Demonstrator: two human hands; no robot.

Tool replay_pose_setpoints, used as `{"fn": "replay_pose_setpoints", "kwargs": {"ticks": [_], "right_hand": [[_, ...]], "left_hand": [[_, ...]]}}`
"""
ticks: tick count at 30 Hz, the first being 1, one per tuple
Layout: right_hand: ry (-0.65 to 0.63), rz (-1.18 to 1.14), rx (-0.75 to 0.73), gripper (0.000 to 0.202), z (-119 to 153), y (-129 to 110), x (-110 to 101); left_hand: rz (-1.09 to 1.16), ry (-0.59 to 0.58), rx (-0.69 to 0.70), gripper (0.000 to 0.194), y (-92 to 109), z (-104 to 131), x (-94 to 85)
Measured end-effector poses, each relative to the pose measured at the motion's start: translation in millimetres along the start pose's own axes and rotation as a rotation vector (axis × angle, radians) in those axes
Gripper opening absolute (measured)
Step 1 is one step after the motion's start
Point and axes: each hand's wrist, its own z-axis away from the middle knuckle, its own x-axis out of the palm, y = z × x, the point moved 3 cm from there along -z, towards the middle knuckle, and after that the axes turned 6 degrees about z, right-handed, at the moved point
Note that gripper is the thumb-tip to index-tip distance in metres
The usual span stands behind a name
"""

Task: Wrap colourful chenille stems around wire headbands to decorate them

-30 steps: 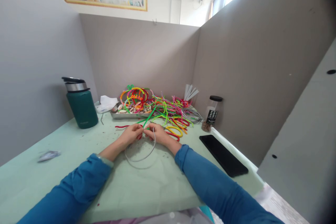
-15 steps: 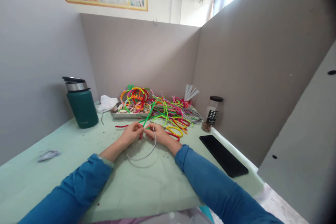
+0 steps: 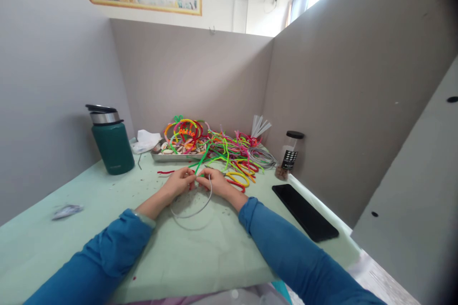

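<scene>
My left hand (image 3: 181, 183) and my right hand (image 3: 213, 182) meet over the middle of the table, fingertips pinched close together. Between them rises a green pipe cleaner (image 3: 202, 159), held near its lower end. A thin grey wire loop (image 3: 195, 215) hangs below the fingers, its upper end at my right fingertips. Which fingers hold the wire's other end is hidden. Just behind my left hand a dark red pipe cleaner (image 3: 165, 172) lies on the table.
Behind my hands stand a metal tray (image 3: 179, 157) with colourful rings and a pile of pipe cleaners (image 3: 229, 147). A green bottle (image 3: 112, 147) is at left. A jar (image 3: 289, 155) and a black phone (image 3: 304, 212) lie right. Grey partitions (image 3: 193, 66) surround the table (image 3: 193, 262).
Both hands stay almost in place, with slight finger movement. The grey wire loop has shifted a little to the left.
</scene>
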Motion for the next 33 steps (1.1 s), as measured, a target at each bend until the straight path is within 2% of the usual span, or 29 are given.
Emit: {"fn": "replay_pose_setpoints", "kwargs": {"ticks": [4,12,20,28,33], "right_hand": [[-0.014,0.007,-0.004,0.016,1,-2,0],[-0.006,-0.005,-0.024,0.013,1,-4,0],[0.002,-0.052,-0.076,0.023,3,-7,-1],[-0.07,-0.066,-0.121,0.035,5,-10,-1],[-0.06,-0.025,-0.132,0.035,7,-15,-2]], "left_hand": [[-0.014,-0.014,-0.072,0.025,-4,-1,-0.9],[-0.011,-0.009,-0.103,0.024,-6,0,-1.7],[0.085,-0.002,-0.134,0.028,-4,1,-2.2],[0.102,-0.023,-0.132,0.027,-9,-2,-4.5],[0.081,-0.031,-0.127,0.027,-10,-2,-4.9]]}}
